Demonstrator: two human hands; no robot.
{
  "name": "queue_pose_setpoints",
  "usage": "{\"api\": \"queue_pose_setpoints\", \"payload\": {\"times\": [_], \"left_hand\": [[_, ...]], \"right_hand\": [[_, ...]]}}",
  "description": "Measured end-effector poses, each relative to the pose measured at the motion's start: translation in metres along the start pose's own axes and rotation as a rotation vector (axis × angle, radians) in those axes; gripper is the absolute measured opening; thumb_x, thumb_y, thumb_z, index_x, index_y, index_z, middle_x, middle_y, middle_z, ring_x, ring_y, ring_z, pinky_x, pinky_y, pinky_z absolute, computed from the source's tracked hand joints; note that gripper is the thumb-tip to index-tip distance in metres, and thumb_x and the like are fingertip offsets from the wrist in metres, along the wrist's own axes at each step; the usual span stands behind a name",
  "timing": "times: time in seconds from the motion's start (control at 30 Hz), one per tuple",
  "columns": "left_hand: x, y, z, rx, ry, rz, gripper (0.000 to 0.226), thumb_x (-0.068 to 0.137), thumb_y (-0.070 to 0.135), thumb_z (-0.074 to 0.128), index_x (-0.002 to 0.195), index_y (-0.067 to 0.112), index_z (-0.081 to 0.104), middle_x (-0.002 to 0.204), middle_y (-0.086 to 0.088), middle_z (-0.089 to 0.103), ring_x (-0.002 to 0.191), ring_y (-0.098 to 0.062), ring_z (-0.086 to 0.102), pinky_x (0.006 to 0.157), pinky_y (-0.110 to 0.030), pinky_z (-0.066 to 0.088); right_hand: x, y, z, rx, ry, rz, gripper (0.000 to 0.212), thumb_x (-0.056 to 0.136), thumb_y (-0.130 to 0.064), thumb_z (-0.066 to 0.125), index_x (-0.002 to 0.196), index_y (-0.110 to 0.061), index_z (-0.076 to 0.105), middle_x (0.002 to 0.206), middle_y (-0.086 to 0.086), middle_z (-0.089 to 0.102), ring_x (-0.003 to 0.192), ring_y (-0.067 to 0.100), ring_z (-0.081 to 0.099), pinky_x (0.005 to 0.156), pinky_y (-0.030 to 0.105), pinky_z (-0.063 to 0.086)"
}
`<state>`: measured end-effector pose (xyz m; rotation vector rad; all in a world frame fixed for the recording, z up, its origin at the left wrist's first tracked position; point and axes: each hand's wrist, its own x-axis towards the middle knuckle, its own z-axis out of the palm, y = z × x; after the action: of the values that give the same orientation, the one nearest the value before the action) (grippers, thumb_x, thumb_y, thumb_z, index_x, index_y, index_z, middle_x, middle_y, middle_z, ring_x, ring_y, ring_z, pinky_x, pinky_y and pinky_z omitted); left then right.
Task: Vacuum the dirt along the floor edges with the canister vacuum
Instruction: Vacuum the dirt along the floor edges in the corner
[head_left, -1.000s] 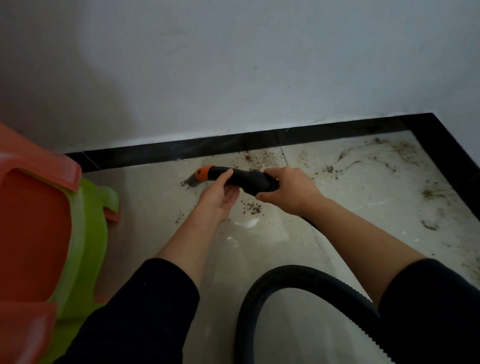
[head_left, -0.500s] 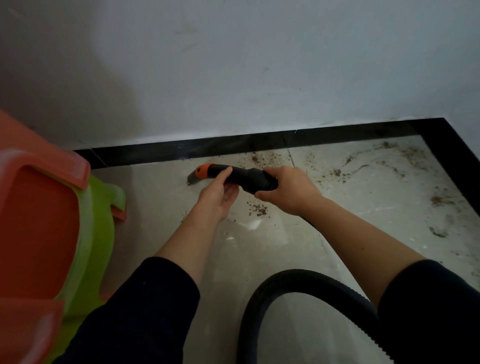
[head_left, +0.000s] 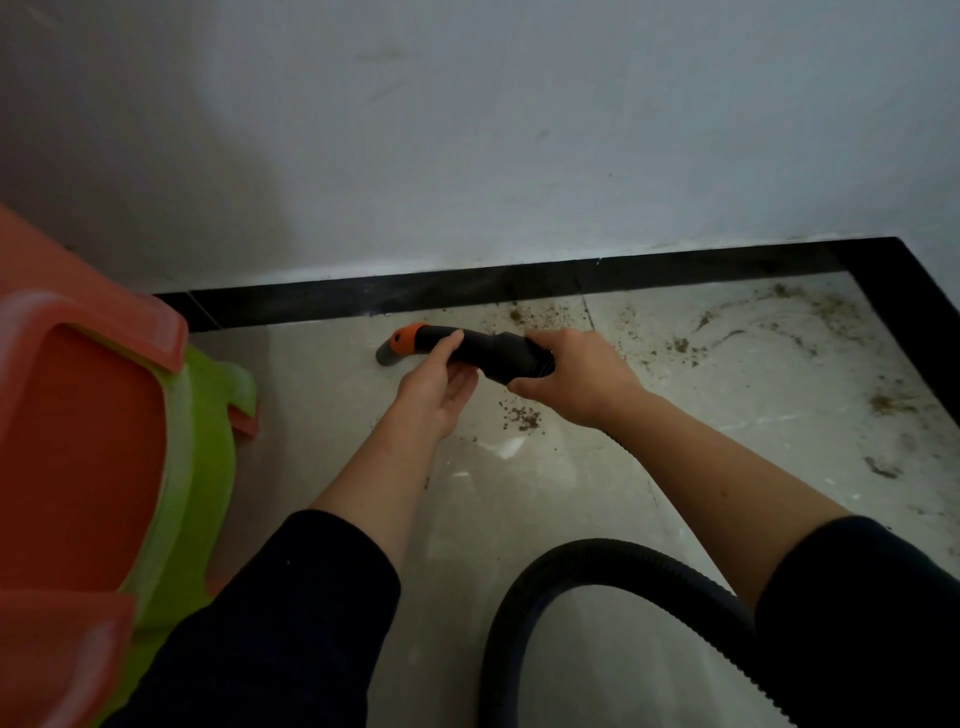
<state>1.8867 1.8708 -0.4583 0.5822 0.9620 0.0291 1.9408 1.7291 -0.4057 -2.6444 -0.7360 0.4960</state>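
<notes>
A black vacuum nozzle (head_left: 485, 347) with an orange collar and a grey tip lies low over the pale tile floor, tip pointing left near the black skirting (head_left: 467, 291). My left hand (head_left: 434, 387) cups the nozzle from below behind the collar. My right hand (head_left: 574, 376) grips its thick rear end. The black ribbed hose (head_left: 587, 558) loops across the floor at the bottom. Brown dirt crumbs (head_left: 522, 415) lie just below the nozzle, more dirt (head_left: 535, 314) sits by the skirting, and dirt streaks (head_left: 810, 322) spread toward the right corner.
Stacked orange and green plastic stools (head_left: 104, 452) stand at the left, close to my left arm. A white wall (head_left: 467, 130) rises behind the skirting. The skirting turns a corner at the far right (head_left: 914, 291).
The nozzle tip has shifted a little to the left along the skirting; the small dirt patch under the tip is no longer visible. Both hands keep their hold.
</notes>
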Motion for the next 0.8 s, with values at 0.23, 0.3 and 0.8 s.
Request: {"api": "queue_pose_setpoints", "payload": {"times": [0.23, 0.3, 0.8], "left_hand": [[-0.003, 0.000, 0.005, -0.001, -0.007, 0.007, 0.043, 0.092, 0.017, 0.067, 0.131, 0.005, 0.053, 0.109, -0.014, 0.065, 0.115, -0.024, 0.061, 0.099, -0.033, 0.048], [-0.003, 0.001, 0.007, -0.004, -0.009, -0.002, 0.042, 0.092, 0.017, 0.066, 0.130, 0.005, 0.052, 0.114, -0.015, 0.064, 0.116, -0.024, 0.060, 0.100, -0.033, 0.048], [0.006, 0.004, -0.005, -0.023, 0.015, -0.004, 0.044, 0.091, 0.018, 0.067, 0.131, 0.007, 0.052, 0.098, -0.012, 0.066, 0.088, -0.019, 0.064, 0.089, -0.031, 0.051]], "right_hand": [[0.000, 0.001, -0.005, 0.004, 0.009, -0.007, 0.037, 0.084, -0.035, 0.070, 0.118, -0.025, 0.060, 0.085, -0.003, 0.062, 0.068, 0.007, 0.057, 0.058, 0.023, 0.047], [-0.001, 0.003, -0.006, 0.001, 0.012, -0.008, 0.037, 0.084, -0.036, 0.070, 0.117, -0.025, 0.060, 0.084, -0.004, 0.062, 0.067, 0.006, 0.056, 0.057, 0.022, 0.045], [0.005, -0.008, 0.002, 0.000, 0.014, -0.023, 0.036, 0.084, -0.035, 0.069, 0.118, -0.026, 0.059, 0.087, -0.004, 0.062, 0.070, 0.010, 0.060, 0.063, 0.028, 0.054]]}}
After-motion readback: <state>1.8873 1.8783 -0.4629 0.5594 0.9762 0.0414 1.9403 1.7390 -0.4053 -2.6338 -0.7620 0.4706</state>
